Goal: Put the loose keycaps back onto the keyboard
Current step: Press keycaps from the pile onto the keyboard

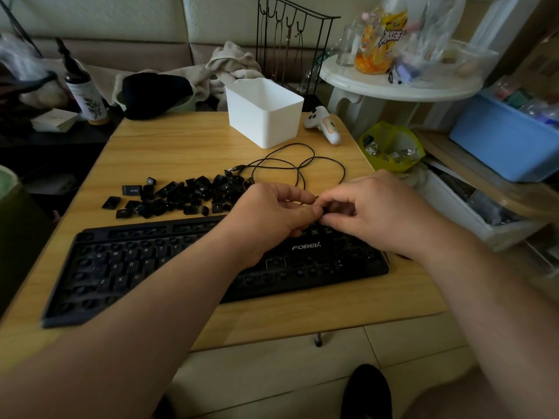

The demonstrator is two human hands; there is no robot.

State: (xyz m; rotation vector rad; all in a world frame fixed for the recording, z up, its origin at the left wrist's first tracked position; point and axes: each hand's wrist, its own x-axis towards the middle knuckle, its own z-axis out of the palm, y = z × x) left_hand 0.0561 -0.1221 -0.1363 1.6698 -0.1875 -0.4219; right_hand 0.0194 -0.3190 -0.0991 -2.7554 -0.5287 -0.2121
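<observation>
Left hand (272, 210) and right hand (378, 210) meet above the far edge of the keyboard (211, 261), fingers of both pinching one small dark keycap (326, 210). Loose keycaps (181, 196) lie heaped on the desk (181, 146) just beyond.

Domestic living room, lived-in and cluttered. Evidence: cushioned sofa back (121, 22) along the far wall with a crumpled towel (233, 66) on it; small wood-grain worktop (187, 143); round white side table (399, 86) bearing a snack bag (381, 40) and glass jar (348, 46); wire hook rack (290, 40); blue storage bin (502, 137) among stacked household oddments.
</observation>
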